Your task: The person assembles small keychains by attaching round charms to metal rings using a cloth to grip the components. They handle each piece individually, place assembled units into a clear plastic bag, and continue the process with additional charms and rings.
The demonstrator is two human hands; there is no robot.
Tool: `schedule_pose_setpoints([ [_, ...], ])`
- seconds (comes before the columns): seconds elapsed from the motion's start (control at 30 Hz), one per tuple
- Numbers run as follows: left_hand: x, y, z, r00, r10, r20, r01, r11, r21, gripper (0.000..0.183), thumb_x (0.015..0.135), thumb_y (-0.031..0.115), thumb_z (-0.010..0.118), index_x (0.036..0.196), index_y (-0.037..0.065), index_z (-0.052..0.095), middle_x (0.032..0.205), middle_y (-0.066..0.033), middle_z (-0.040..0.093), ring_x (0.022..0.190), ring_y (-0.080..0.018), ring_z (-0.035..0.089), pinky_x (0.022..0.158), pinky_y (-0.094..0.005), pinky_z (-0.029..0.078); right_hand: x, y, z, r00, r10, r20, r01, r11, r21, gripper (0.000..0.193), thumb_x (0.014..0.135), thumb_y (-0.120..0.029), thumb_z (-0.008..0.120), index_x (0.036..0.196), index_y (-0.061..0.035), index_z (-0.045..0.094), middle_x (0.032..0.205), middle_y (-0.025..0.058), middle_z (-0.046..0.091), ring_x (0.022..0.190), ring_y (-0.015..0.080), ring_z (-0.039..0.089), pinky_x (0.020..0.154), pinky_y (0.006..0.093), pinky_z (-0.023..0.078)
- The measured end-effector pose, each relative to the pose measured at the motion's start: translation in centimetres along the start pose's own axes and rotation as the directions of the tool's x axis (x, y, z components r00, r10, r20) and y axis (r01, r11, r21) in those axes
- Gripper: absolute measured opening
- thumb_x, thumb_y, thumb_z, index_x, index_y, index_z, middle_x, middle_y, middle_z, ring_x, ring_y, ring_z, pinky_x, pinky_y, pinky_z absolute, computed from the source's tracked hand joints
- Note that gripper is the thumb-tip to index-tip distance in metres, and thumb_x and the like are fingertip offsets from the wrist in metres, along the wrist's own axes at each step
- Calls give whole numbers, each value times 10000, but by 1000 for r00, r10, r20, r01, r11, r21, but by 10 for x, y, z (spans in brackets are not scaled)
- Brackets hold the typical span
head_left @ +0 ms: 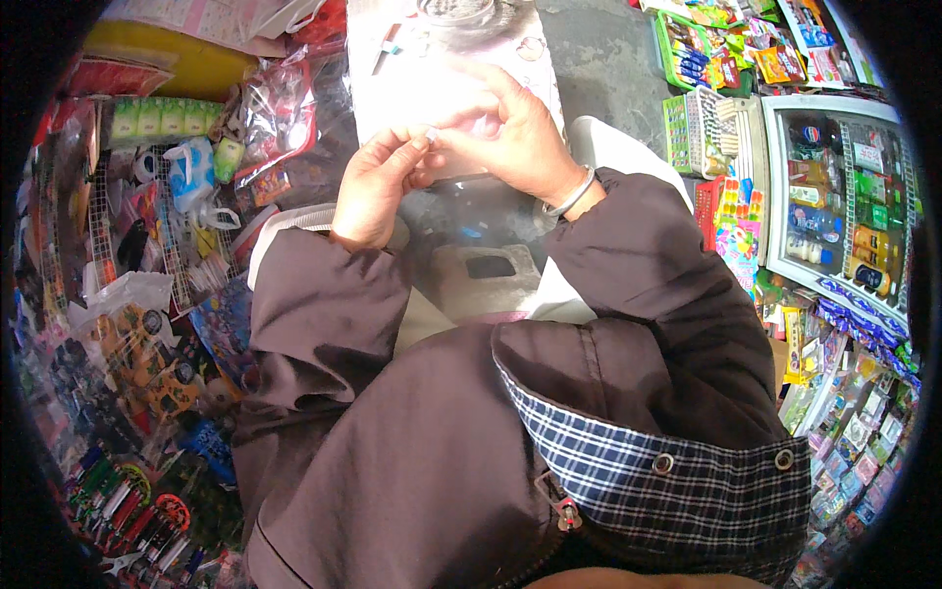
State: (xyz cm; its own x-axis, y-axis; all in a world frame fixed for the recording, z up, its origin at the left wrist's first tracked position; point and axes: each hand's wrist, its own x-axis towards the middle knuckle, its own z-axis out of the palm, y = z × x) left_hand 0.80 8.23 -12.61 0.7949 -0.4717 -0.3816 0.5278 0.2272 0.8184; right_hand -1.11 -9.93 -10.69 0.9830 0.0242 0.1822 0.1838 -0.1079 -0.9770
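Both my hands meet over the near part of a brightly lit white tabletop [397, 103]. My left hand [378, 182] is closed in a pinch, thumb against fingertips, on a tiny whitish piece [432, 134] too small to name. My right hand [525, 142], with a silver bangle [572, 196] at the wrist, comes in from the right. Its thumb reaches the same piece beside the left fingertips, and its fingers curl above; glare washes out their tips. Farther back on the tabletop lies a small flat item with a dark edge [388, 49].
A round grey mesh-like container [461, 12] stands at the tabletop's far end. Packed shelves and hanging goods [147, 363] line the left. To the right are a green basket of snacks [677, 59], a drinks fridge [775, 187] and small packets [863, 461]. A pale stool [486, 280] is below my hands.
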Motion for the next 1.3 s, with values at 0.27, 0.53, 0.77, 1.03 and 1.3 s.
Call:
schedule_pose_setpoints([
  [0.27,-2,-3,8,993,113,-23,-112,993,47,146,929,150,594,1027,49,634,901,-23,663,802,-76,588,690,-208,436,5,6,-4,991,122,47,-125,989,73,622,782,-57,728,1329,-57,433,1138,20,574,875,62,580,712,210,485],
  [0.53,-4,-2,8,975,220,-23,-214,964,156,167,920,81,589,1071,15,621,961,-56,668,834,-117,626,723,-221,472,2,5,-4,995,96,32,-95,995,-11,520,809,-39,688,1269,-57,446,1004,8,598,846,53,578,706,201,478],
  [0.77,-3,0,8,986,164,7,-164,986,17,171,922,87,586,1069,7,618,960,-63,669,832,-117,628,716,-222,474,2,5,-7,982,163,92,-177,968,179,519,821,-41,674,1281,-59,434,970,6,607,861,60,589,742,218,494],
  [1.03,-2,-1,5,988,141,65,-145,987,67,151,912,83,592,1051,31,618,946,-45,649,831,-125,611,723,-237,466,3,2,-6,985,130,116,-138,988,66,596,793,-100,719,1311,-84,426,1080,21,585,942,80,560,779,254,492],
  [1.3,-3,-5,14,958,288,6,-284,938,200,119,902,32,593,1019,17,605,922,-27,652,824,-101,596,736,-243,479,2,-3,-5,988,106,109,-114,991,68,625,784,-66,709,1338,-117,425,1080,6,583,910,67,556,766,253,478],
])
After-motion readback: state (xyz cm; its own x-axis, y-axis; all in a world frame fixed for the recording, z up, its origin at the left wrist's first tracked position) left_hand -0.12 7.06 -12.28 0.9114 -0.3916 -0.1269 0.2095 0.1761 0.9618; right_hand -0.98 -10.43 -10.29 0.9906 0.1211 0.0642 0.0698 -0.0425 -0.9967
